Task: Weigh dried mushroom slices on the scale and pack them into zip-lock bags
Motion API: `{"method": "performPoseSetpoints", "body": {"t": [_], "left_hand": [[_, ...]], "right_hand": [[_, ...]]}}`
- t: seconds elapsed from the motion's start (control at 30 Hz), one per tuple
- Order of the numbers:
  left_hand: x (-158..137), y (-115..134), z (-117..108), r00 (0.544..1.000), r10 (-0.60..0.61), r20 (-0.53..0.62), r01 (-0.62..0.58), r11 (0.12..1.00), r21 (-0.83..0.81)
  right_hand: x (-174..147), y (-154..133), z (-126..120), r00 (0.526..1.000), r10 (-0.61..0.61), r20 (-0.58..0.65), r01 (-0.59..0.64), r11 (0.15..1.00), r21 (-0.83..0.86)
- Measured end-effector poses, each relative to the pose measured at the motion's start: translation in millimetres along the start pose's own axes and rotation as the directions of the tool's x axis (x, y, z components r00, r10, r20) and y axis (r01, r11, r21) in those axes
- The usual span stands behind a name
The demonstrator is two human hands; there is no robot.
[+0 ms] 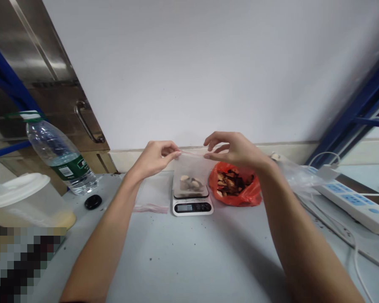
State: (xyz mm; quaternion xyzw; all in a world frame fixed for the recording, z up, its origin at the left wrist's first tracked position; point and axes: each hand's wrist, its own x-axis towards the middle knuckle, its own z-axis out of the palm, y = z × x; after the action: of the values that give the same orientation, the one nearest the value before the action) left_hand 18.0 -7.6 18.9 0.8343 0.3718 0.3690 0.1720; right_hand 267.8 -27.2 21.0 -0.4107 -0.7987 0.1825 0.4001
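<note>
Behind it all the pale wall (189, 75) is filling the background, and below it the grey counter (177, 256) is carrying everything; taking the scale as the dial's centre, a white-lidded tub (19, 185) is sitting at nine o'clock, well apart, and a water bottle (57, 145) with a green label is leaning at ten. Over at three o'clock a white power strip (358, 206) is lying well to the side, while the red bag (236, 200) is gaping open near the scale, between two and three. Now the hands! The right hand (235, 149) is hovering at one o'clock, its fingers curling at the clear bag's far corner; whether they are gripping, I can't tell. At eleven, the left hand (154, 158) is pinching the other corner between thumb and fingers. Flat plastic bags (153, 192) are lying at nine, beside the kitchen scale (192, 208). The clear bag (189, 166) is standing upright over its platform, contact unclear. A black cap (93, 202) is resting farther out at nine, brown slices (232, 181) are filling the red bag, and a few pale pieces (192, 184) are showing low inside the clear one.
</note>
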Motion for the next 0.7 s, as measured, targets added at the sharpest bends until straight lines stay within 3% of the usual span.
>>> {"method": "performPoseSetpoints", "body": {"t": [0.13, 0.4, 0.53, 0.7], "left_hand": [[-1.6, 6.4, 8.1, 0.991, 0.129, -0.028, -0.123, 0.98, 0.154], [-3.6, 18.1, 10.8, 0.972, 0.233, -0.042, -0.229, 0.97, 0.077], [-3.4, 15.7, 6.3, 0.969, 0.247, 0.002, -0.246, 0.967, 0.066], [-4.0, 15.2, 6.2, 0.959, 0.253, 0.128, -0.274, 0.943, 0.19]], "right_hand": [[1.7, -12.1, 9.9, 0.998, -0.054, 0.035, 0.058, 0.991, -0.125], [7.1, -21.8, 29.4, 0.992, -0.127, -0.009, 0.126, 0.99, -0.062], [6.0, -21.8, 27.7, 0.991, -0.134, 0.006, 0.134, 0.99, 0.035], [5.7, -19.9, 29.4, 0.986, -0.162, 0.032, 0.163, 0.985, -0.048]]}}
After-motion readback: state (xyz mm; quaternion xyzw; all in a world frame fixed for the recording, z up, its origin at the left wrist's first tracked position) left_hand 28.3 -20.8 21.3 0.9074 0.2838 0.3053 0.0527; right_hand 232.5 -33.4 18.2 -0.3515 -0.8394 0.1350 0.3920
